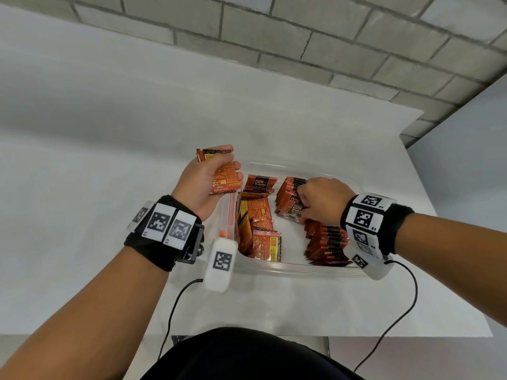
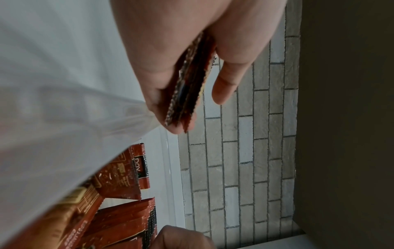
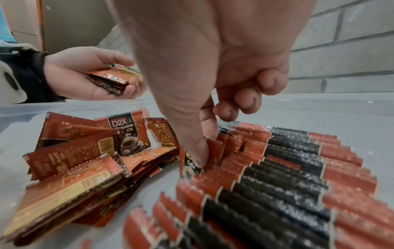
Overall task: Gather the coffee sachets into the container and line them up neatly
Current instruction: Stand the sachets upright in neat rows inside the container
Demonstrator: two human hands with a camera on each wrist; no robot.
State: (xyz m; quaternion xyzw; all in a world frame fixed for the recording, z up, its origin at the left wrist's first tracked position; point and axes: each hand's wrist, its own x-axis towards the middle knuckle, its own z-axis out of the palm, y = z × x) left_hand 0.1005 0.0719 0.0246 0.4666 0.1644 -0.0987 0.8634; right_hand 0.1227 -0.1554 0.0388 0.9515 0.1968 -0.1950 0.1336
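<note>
Left hand [image 1: 204, 179] clamps a small stack of sachets [image 1: 223, 174] beside the clear container [image 1: 288, 271] on the bench [image 1: 82, 187], likely as supply, while right hand [image 1: 322, 198] pinches one sachet [image 3: 192, 161] into the upright row [image 1: 327, 238]; loose pile [image 1: 259, 229] waits left.

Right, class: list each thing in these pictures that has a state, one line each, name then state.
Left hand: raised beside the container, gripping a small stack of sachets.
Right hand: inside the container, pinching a sachet in the row.
Lined-up row: standing on edge, overlapping.
Loose pile: jumbled, lying flat or leaning.
Container: open, on the table.
</note>
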